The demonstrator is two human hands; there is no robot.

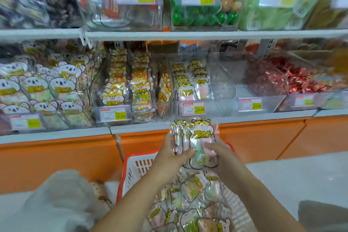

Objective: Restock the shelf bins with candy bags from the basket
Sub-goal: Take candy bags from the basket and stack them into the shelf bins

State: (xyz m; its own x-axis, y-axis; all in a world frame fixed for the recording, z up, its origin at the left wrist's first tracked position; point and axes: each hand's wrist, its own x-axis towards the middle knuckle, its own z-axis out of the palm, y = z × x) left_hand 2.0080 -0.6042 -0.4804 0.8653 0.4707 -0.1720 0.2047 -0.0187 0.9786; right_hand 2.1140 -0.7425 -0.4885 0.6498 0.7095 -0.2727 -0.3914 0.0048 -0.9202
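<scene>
Both hands hold a small stack of clear candy bags (pixel 197 137) with yellow cartoon-animal labels, upright above the basket. My left hand (pixel 172 151) grips the stack's left side, thumb across the front. My right hand (pixel 219 153) holds the right side with fingers on the front. The red basket (pixel 135 171) below holds several more of the same bags (pixel 190 199). Straight above, the clear shelf bin (pixel 192 108) with a 16.80 price tag has several matching bags (pixel 188 84) in it.
Bins to the left hold koala-label bags (pixel 45 88) and more yellow-label bags (pixel 120 84). A clear bin (pixel 250 103) stands to the right, then red-wrapped candies (pixel 293 79). An upper shelf (pixel 169 34) carries more bins. An orange cabinet base (pixel 263 137) runs below. A white bag (pixel 60 198) lies left.
</scene>
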